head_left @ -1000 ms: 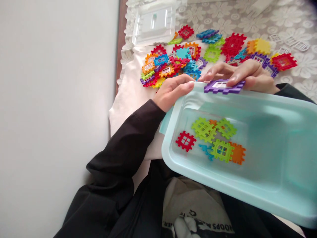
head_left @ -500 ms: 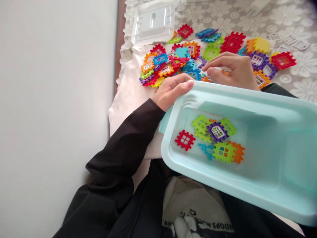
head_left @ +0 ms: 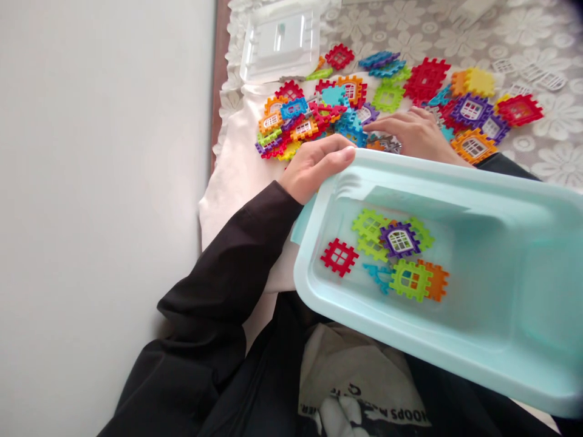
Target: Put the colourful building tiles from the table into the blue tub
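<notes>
My left hand [head_left: 314, 167] grips the far left corner of a pale turquoise plastic bin [head_left: 478, 179], thumb over the rim. The bin is tilted on my lap. Inside it lie a red window block [head_left: 339, 257], several green blocks [head_left: 411, 279], a purple block [head_left: 401, 240] with a white window, an orange block [head_left: 437, 280] and a blue piece [head_left: 379, 276]. Beyond the far rim, my right hand [head_left: 419, 133] reaches over the loose blocks with fingers stretched out and apart, index tip near blue blocks [head_left: 353, 128]. Grey pieces [head_left: 387, 144] lie under it. I see nothing held there.
A heap of interlocking blocks [head_left: 303, 127] lies on the table, with more blocks [head_left: 473, 109] to the right. A clear plastic lid [head_left: 280, 42] is at the back left. White window inserts [head_left: 532, 73] rest on the flowered tablecloth [head_left: 565, 121]. A white wall [head_left: 104, 182] stands left.
My right hand's fingers have opened out from a curled pose, and the whitish piece at them has left the grasp. My left hand and the bin stay nearly in place.
</notes>
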`<move>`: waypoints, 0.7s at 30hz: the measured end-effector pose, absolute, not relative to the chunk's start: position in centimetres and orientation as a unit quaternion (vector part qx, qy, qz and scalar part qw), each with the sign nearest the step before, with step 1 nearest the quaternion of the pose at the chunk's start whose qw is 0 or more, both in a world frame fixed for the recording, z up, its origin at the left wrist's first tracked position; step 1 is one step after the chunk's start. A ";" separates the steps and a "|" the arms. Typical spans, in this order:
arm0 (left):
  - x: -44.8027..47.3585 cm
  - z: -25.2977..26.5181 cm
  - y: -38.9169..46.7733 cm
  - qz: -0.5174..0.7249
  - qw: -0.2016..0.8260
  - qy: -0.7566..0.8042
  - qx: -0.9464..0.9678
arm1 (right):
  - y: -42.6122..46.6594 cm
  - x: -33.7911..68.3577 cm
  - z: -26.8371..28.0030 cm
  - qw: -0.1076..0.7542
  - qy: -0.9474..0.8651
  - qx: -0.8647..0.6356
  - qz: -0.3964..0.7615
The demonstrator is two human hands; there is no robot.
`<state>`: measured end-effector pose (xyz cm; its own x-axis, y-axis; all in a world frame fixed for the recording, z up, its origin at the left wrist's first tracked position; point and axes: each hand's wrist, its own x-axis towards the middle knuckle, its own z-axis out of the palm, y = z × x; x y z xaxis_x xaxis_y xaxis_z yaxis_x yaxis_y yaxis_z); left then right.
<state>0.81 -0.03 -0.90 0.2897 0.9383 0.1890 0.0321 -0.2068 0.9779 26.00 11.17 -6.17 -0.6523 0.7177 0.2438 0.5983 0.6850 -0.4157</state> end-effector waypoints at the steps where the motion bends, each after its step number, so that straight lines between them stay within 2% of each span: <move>1: 0.8 -0.9 0.0 0.456 0.502 0.385 0.627 | 11.1 26.0 -6.2 0.203 -0.896 -0.365 0.150; 14: 1.0 -1.0 -0.3 0.470 0.515 0.389 0.603 | 12.0 26.2 -6.2 0.193 -0.913 -0.324 0.154; 21: 1.1 -0.8 -0.3 0.465 0.519 0.383 0.606 | 11.8 26.0 -5.9 0.232 -0.910 -0.309 0.150</move>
<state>1.10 -0.26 -0.85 0.2743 0.9471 0.1664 -0.0181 -0.1679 0.9856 25.96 11.76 -5.86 -0.7010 0.6322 0.3299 0.4924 0.7638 -0.4174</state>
